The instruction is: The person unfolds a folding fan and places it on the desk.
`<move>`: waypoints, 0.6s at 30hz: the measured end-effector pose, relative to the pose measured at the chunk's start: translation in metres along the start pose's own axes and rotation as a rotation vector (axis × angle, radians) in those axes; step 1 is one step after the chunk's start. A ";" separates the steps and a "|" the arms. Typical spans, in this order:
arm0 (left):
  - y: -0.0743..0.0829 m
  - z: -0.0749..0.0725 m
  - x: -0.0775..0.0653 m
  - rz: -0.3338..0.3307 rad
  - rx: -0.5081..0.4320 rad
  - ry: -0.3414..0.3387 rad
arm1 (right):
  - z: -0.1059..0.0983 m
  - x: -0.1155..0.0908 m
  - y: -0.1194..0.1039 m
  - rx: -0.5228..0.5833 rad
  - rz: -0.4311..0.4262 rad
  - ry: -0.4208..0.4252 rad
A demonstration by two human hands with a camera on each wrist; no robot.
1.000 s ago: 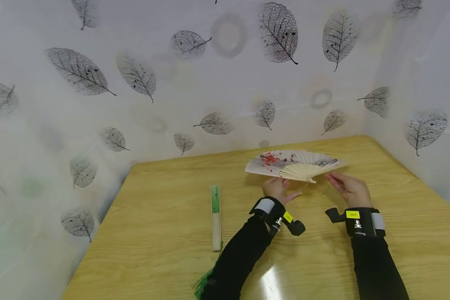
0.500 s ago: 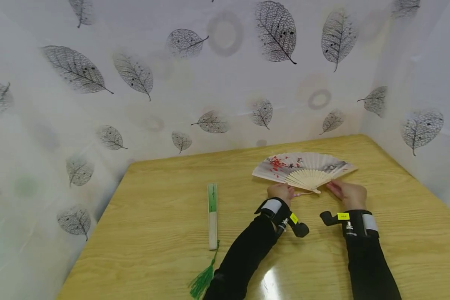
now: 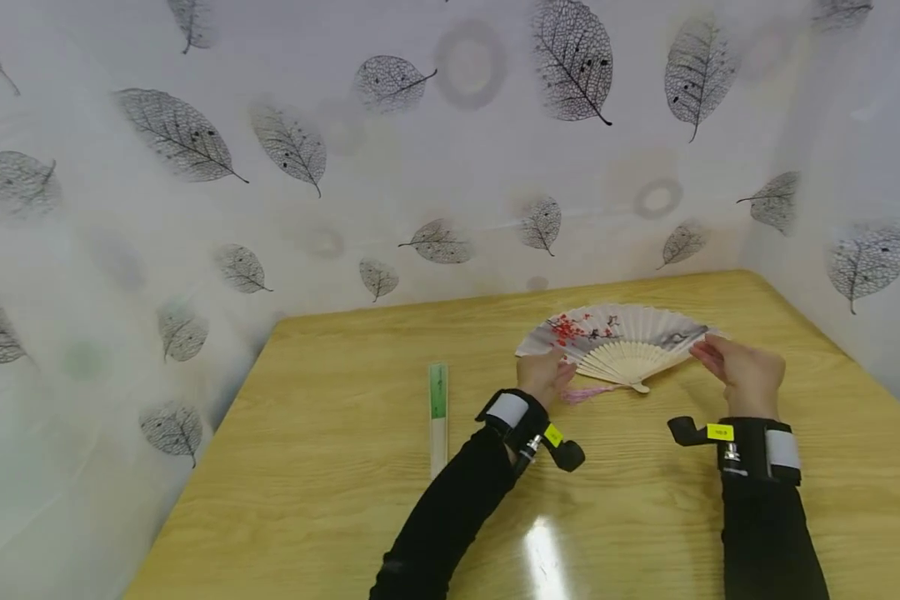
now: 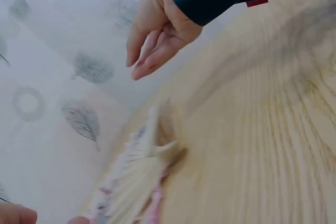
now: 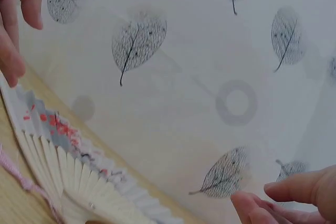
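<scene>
A spread folding fan (image 3: 621, 362) with pale ribs and red blossoms on its leaf lies on the table. My left hand (image 3: 543, 375) is by its left end, fingers loosely bent, overlapping the leaf in the head view. A pink tassel (image 3: 588, 394) trails from the fan's pivot beneath that hand. Beside the other end is my right hand (image 3: 750, 375), its thumb and fingers loosely bent. Seen from the left wrist, the right hand (image 4: 163, 30) hangs above the fan (image 4: 131, 182) with nothing in its fingers. The right wrist view shows the left fingers (image 5: 13, 64) just over the leaf's tip.
A closed folding fan (image 3: 438, 392) with a green end lies to the left, its lower end hidden behind the left sleeve. The wooden table (image 3: 330, 400) meets a leaf-printed sheet (image 3: 435, 150) at the back and sides. Both wrists wear camera straps (image 3: 757, 450).
The fan has come down from a raised, tilted position to lie on the table. Both hands have let go of it and moved apart, left hand leftward, right hand rightward.
</scene>
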State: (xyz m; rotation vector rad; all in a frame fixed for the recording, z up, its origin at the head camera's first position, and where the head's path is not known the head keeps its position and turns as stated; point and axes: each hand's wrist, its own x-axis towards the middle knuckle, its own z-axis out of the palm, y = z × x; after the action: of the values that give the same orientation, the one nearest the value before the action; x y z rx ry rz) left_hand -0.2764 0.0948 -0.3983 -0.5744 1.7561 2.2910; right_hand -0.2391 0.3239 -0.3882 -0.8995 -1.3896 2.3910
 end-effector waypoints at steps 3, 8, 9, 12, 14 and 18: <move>0.030 -0.038 -0.007 0.112 0.024 -0.147 | 0.015 -0.012 -0.005 -0.077 -0.099 -0.076; 0.079 -0.118 -0.014 0.465 0.249 -0.178 | 0.058 -0.027 0.021 -0.339 -0.316 -0.276; 0.085 -0.133 -0.015 0.564 0.331 -0.146 | 0.069 -0.035 0.028 -0.436 -0.353 -0.307; 0.093 -0.174 -0.022 0.803 0.602 -0.009 | 0.103 -0.068 0.048 -0.710 -0.444 -0.379; 0.096 -0.193 -0.025 0.900 0.760 0.068 | 0.126 -0.093 0.063 -0.885 -0.507 -0.404; 0.104 -0.215 -0.030 0.945 0.955 0.114 | 0.165 -0.128 0.101 -1.077 -0.581 -0.500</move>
State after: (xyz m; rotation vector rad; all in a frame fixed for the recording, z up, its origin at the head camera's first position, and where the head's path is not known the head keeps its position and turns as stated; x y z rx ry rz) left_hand -0.2498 -0.1375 -0.3416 0.4031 3.2611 1.3663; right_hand -0.2296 0.0937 -0.3647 0.0517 -2.7221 1.3636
